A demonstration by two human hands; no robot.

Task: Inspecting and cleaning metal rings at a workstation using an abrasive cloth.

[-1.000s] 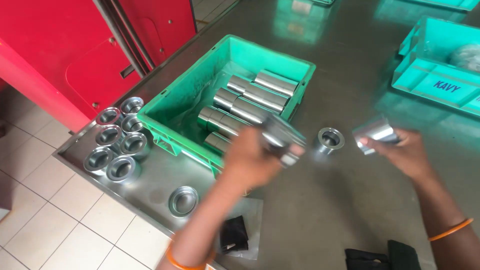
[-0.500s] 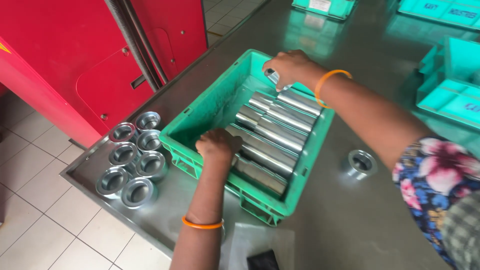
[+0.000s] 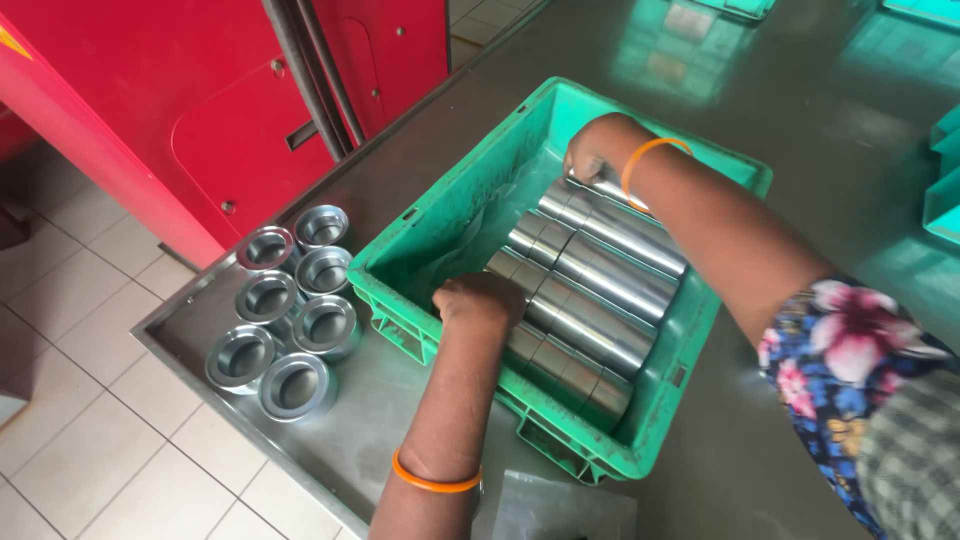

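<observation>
Steel sleeves (image 3: 590,290): polished cylinders, rowed in the green crate (image 3: 440,215) near the counter (image 3: 800,90) corner. Likely heavy, rigid, slick. Your left hand (image 3: 480,300) clenches over the near row's end, your right hand (image 3: 590,150) grips the far one; take each around its barrel.

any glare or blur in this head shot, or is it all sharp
Head view: green-tinted glare on the steel table at top right; bright highlights along the metal cylinders in the green crate. Both hands, left hand and right hand, look fairly sharp; the floral sleeve at the right edge is soft, close to the lens.
</observation>
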